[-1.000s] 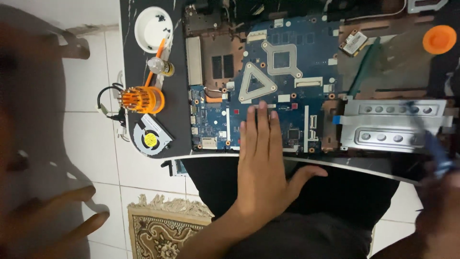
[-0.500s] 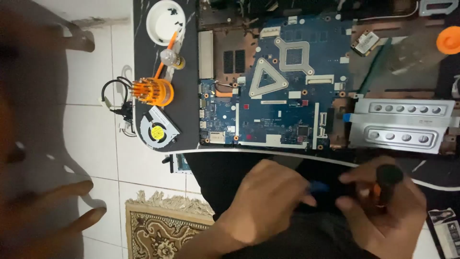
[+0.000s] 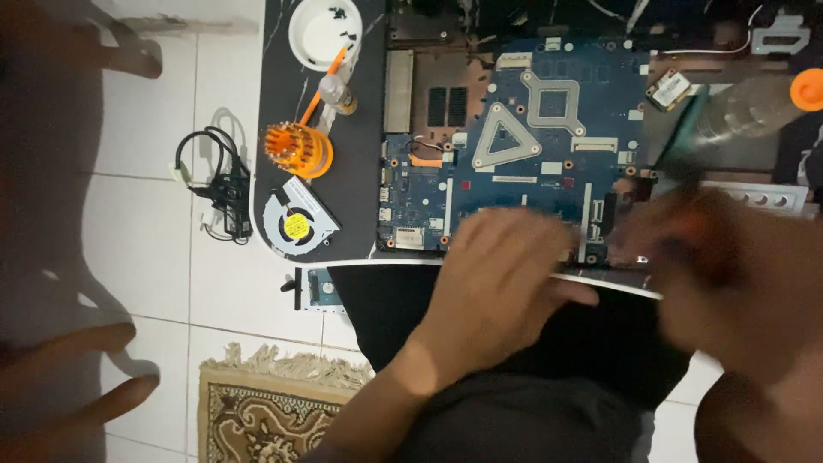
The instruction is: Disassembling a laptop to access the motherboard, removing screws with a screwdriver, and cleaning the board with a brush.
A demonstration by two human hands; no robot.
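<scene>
Blue circuit board [image 3: 514, 154] lay upper centre, long axis left-right. Left hand [image 3: 506, 274], fingers spread flat, covered its lower edge. Right hand [image 3: 720, 274], lower right, blurred; grip impossible to tell.

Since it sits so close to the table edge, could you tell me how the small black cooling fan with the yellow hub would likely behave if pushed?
The small black cooling fan with the yellow hub lies flat, so it would probably slide on the dark table rather than roll. It looks thin and plastic, likely light. It overhangs the edge, so a nudge might tip it off.

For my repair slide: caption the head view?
Both hands, left and right, over a bare blue circuit board, cooling fan beside.
</scene>
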